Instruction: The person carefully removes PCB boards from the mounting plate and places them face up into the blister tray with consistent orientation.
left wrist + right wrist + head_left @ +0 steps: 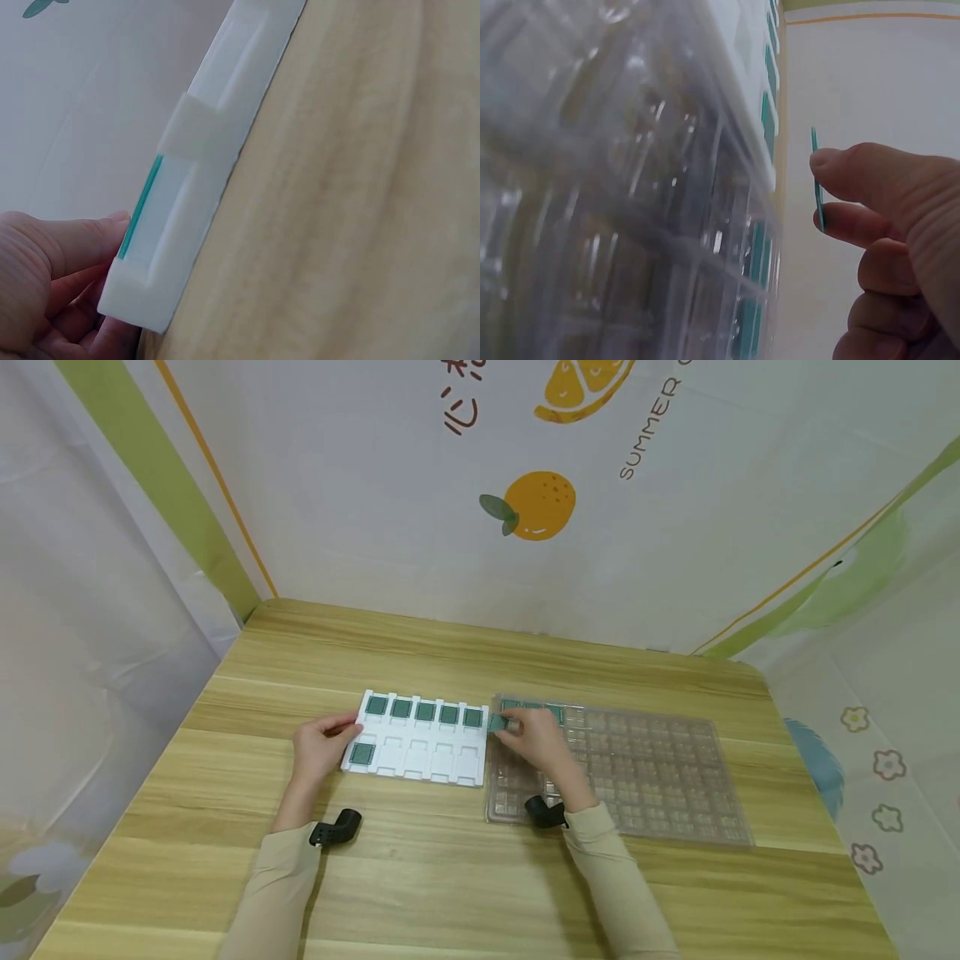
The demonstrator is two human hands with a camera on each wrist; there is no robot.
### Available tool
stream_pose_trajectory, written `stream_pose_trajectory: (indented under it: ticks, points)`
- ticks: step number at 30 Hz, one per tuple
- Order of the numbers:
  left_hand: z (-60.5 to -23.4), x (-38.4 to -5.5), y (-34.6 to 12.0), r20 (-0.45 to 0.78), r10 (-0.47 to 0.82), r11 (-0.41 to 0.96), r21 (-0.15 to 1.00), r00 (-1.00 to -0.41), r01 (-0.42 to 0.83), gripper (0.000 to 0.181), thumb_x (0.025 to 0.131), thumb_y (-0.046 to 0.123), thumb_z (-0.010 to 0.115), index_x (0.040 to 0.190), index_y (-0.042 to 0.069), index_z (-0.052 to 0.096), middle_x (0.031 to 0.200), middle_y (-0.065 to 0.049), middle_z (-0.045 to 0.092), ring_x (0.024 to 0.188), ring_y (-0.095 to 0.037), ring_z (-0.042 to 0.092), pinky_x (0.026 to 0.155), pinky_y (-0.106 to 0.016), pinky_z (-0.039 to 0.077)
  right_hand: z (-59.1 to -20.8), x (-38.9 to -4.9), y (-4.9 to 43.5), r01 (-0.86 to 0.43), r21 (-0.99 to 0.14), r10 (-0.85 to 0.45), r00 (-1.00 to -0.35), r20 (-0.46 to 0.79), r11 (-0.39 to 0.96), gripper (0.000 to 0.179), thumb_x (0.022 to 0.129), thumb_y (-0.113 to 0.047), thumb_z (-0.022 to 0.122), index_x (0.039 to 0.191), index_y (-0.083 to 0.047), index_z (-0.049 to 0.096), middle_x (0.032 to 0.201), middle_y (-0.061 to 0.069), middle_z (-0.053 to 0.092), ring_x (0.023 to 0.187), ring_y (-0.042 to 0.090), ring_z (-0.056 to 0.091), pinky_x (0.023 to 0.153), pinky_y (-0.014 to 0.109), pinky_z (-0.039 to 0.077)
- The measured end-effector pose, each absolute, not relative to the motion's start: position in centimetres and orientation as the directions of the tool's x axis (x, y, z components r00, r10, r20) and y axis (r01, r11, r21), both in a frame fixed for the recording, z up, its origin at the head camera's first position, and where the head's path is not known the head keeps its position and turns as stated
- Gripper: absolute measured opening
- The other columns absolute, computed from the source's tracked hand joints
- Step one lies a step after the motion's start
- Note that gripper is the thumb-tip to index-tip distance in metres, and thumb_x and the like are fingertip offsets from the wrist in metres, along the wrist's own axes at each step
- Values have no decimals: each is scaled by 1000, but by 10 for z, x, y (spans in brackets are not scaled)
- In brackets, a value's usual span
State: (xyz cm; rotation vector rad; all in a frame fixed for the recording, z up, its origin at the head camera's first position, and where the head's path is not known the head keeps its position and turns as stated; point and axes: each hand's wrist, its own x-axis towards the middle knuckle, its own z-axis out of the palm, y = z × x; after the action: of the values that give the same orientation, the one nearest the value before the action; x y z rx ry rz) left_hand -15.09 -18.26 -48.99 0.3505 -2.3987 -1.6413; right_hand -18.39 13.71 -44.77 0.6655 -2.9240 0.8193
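Observation:
At its left edge, the white tray (408, 732) is gripped by my left hand (321, 748), thumb near the lower left corner pocket. Small green circuit boards fill the tray's far row; another board (363, 753) sits in the near row's leftmost pocket, and the other near-row pockets are bare. My right hand (537, 739) pinches one thin green board (819, 196) between thumb and finger. It holds this board above the left side of the clear plastic tray (660, 777), close to the white tray's right edge. The right wrist view shows the held board edge-on.
Three green boards (555, 713) show in the clear tray's far left pockets, partly behind my right hand. Both trays lie side by side on a wooden table (420, 877). A printed curtain (375, 510) hangs along the far edge and both sides.

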Motion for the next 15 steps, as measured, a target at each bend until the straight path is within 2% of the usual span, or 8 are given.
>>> stream_pose_trajectory:
  ticks: [11, 15]
  points:
    - [-490, -151, -182, 47, -320, 363, 928, -946, -77, 20, 82, 0, 69, 101, -8, 69, 97, -26, 67, 67, 10, 51, 60, -8, 42, -453, -187, 152, -376, -466, -372, -922, 104, 801, 30, 84, -14, 71, 108, 3, 67, 42, -7, 31, 41, 5, 21, 43, 19, 24]
    - [-489, -151, -182, 41, -319, 363, 928, -947, -82, 20, 83, 0, 69, 101, -8, 69, 98, -26, 67, 67, 10, 51, 61, -8, 42, -454, -189, 153, -350, -474, -362, -930, 70, 808, 30, 84, -14, 71, 109, 3, 67, 42, -6, 38, 40, 5, 27, 42, 18, 27]
